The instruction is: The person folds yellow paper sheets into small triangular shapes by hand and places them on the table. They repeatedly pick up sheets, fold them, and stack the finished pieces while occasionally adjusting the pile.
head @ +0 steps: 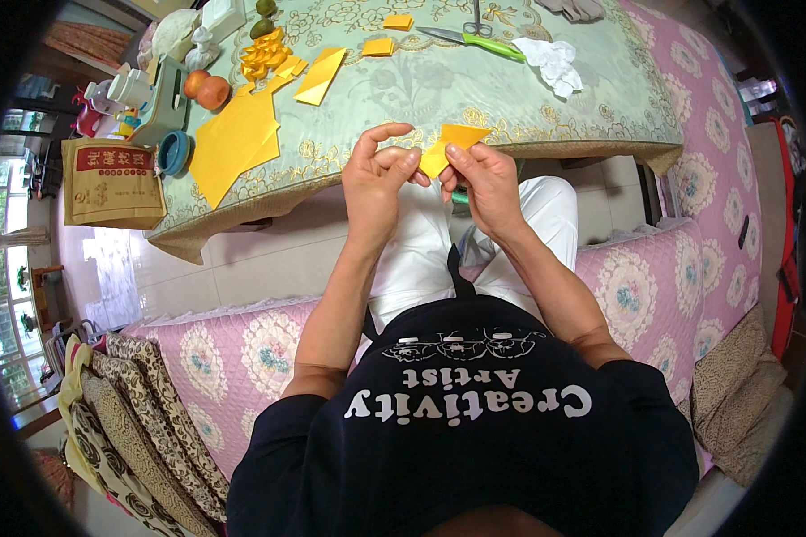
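A small folded piece of yellow paper [467, 135] is held up just off the near edge of the table, above my lap. My right hand [487, 181] pinches it between thumb and fingers near its middle, and a pointed flap spreads out to the upper right. At its lower left corner, the thumb and fingertips of my left hand [379, 171] grip the edge, with the index finger raised and bent. My fingers hide part of the folds. Beyond my hands lie a folded yellow strip [320, 76] and two small yellow rectangles [378, 47].
Large yellow sheets [235, 144] lie left, by a blue round container [173, 153], a brown paper bag [113, 191] and orange fruits [213, 92]. Interlocked folded pieces [265, 55] sit behind. A green-handled knife [494, 47], scissors [477, 28] and crumpled white tissue [556, 66] lie across the table.
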Motion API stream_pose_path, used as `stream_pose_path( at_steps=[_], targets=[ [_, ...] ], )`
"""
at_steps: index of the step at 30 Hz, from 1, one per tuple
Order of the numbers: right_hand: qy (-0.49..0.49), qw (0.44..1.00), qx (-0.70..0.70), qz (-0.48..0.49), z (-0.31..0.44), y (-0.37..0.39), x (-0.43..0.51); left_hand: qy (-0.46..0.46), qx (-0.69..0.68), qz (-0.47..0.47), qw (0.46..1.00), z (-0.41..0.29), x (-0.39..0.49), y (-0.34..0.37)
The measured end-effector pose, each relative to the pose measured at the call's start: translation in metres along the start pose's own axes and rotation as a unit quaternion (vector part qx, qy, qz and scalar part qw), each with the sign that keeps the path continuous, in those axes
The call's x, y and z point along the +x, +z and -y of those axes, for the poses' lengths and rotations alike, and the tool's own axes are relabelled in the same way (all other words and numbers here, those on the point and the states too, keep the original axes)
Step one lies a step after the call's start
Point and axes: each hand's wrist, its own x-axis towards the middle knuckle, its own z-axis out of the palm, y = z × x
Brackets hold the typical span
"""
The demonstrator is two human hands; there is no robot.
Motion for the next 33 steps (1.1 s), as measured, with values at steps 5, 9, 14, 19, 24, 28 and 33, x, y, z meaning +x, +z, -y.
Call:
stream_pose_path(
  at_steps=[5, 9, 14, 19, 24, 28, 33],
  targets=[
    [-0.004, 1.0, 0.008, -0.008, 0.005, 0.0, 0.001, -0.004, 0.012, -0.006, 1.0, -0.007, -0.003, 0.003],
    [-0.013, 1.0, 0.01, -0.003, 0.002, 0.0, -0.001, 0.108, 0.209, 0.041, 0.971, 0.005, -0.002, 0.001],
    [-0.003, 1.0, 0.018, -0.021, 0.009, 0.002, -0.001, 0.164, 0.27, 0.026, 0.948, -0.002, -0.005, 0.006],
    [0.0, 1.0, 0.017, 0.005, 0.007, 0.002, -0.003, 0.121, 0.218, 0.01, 0.968, 0.001, -0.005, 0.002],
    [-0.022, 0.999, -0.019, 0.019, 0.006, 0.001, -0.005, -0.001, -0.026, -0.029, 0.999, 0.0, -0.007, 0.006],
    [-0.054, 0.994, -0.093, 0.032, 0.001, -0.003, -0.006, 0.0, -0.045, -0.048, 0.998, 0.003, -0.009, 0.008],
    [-0.113, 0.971, -0.206, 0.053, 0.003, -0.009, -0.007, 0.014, -0.003, -0.073, 0.997, -0.001, -0.013, 0.012]
  ],
)
